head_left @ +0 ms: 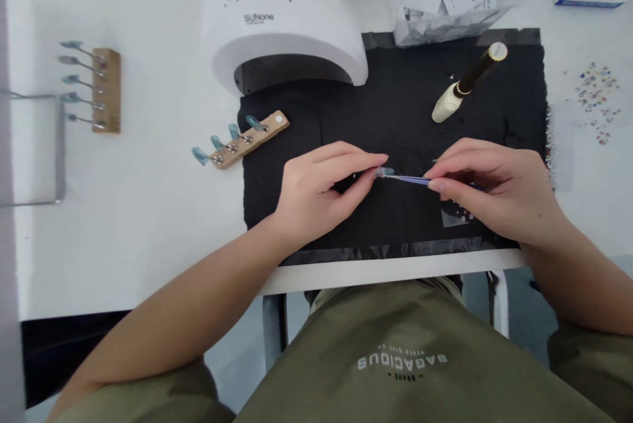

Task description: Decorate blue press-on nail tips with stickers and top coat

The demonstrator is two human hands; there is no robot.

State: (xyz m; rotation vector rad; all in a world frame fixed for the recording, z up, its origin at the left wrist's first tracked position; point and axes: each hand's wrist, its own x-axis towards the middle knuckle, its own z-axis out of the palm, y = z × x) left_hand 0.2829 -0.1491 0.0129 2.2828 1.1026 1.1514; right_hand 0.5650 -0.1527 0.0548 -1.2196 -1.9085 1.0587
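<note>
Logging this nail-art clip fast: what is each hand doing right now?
Left hand: closed, pinching a small nail tip.
Right hand: closed on a thin blue tool touching that tip.

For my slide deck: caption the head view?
Left hand holds a nail tip; right hand touches it with tweezers.

Over the black mat (395,113), the left hand (316,189) pinches a small nail tip (384,172); the right hand (494,186) touches tweezers (410,178) to it.
</note>
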